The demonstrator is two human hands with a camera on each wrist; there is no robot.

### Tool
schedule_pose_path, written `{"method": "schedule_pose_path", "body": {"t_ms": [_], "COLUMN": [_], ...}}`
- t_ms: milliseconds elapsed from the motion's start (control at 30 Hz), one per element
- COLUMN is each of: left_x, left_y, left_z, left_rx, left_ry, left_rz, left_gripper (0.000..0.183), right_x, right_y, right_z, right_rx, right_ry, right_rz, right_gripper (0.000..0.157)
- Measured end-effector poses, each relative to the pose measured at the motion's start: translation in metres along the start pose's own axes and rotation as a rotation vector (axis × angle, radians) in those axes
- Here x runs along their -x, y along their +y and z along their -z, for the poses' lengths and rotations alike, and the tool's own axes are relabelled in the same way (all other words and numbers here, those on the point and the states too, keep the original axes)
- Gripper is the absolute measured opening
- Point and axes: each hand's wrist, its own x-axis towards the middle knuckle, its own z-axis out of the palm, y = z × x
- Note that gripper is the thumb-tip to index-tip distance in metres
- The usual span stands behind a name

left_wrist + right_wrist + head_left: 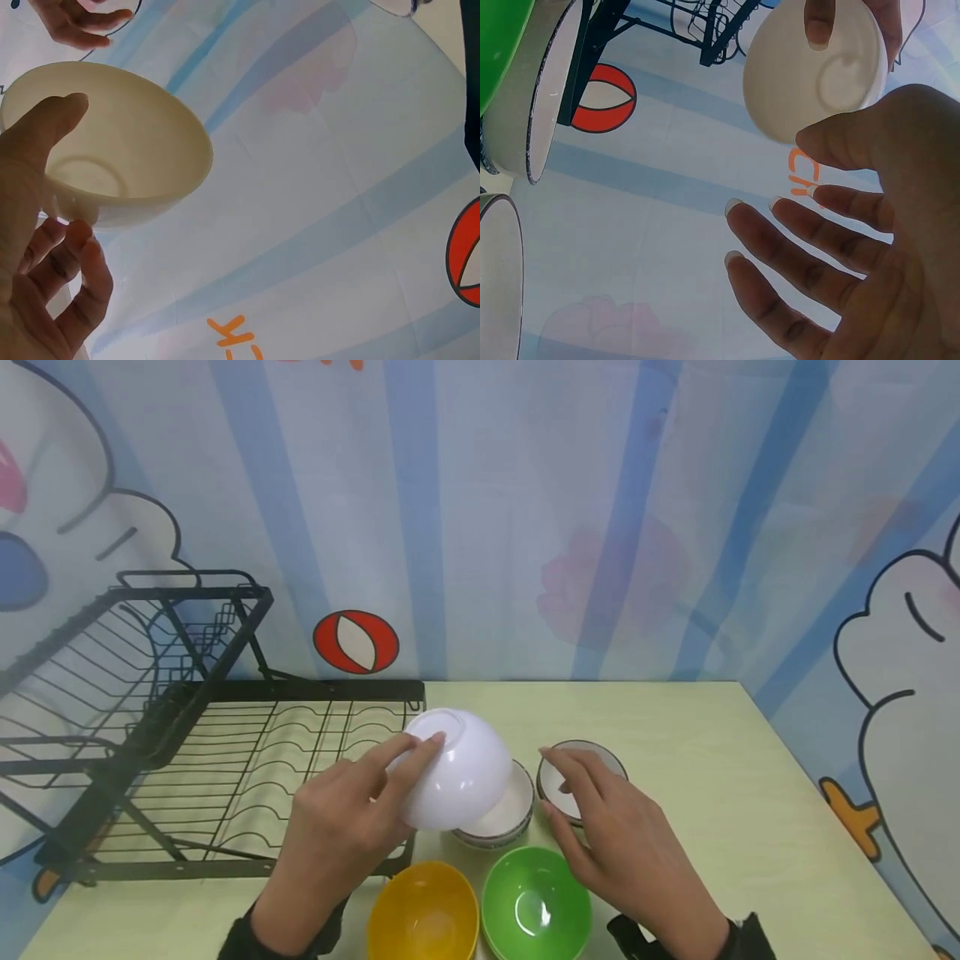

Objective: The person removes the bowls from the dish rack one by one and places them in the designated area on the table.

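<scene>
A white bowl [468,777] is tilted on its side in the air, its base turned up toward the head camera. My left hand [352,810] pinches it, with the thumb inside the bowl and fingers on the outer wall, as the left wrist view shows [52,142]. To the right, my right hand [618,827] holds nothing; its fingers are loosely spread above a dark-rimmed white bowl [581,756]. Another patterned-rim bowl [510,806] sits partly hidden behind the held one. Nearer me stand a yellow bowl [423,910] and a green bowl [536,906].
A black wire dish rack [247,777] with a raised tier [135,635] stands on the left of the pale table [712,760]. Behind the table hangs a blue striped cloth [510,527] with cartoon prints.
</scene>
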Motion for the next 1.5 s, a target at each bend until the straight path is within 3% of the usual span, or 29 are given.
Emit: {"method": "schedule_pose_path", "body": {"t_ms": [433, 633, 933, 1500], "left_x": [-0.002, -0.002, -0.004, -0.004], "left_y": [0.016, 0.019, 0.024, 0.03], "left_z": [-0.006, -0.007, -0.007, -0.009], "left_rx": [0.04, 0.041, 0.045, 0.07], "left_ry": [0.039, 0.043, 0.05, 0.06], "left_rz": [-0.062, -0.081, -0.111, -0.14], "left_gripper": [0.073, 0.072, 0.074, 0.067], "right_x": [0.0, 0.001, 0.001, 0.001], "right_y": [-0.003, -0.003, -0.003, -0.005], "right_z": [0.0, 0.001, 0.001, 0.001], "right_rx": [0.046, 0.022, 0.025, 0.052], "right_ry": [0.024, 0.011, -0.026, 0.022], "right_rz": [0.025, 0.026, 0.024, 0.054], "right_gripper": [0.06, 0.058, 0.069, 0.075]}}
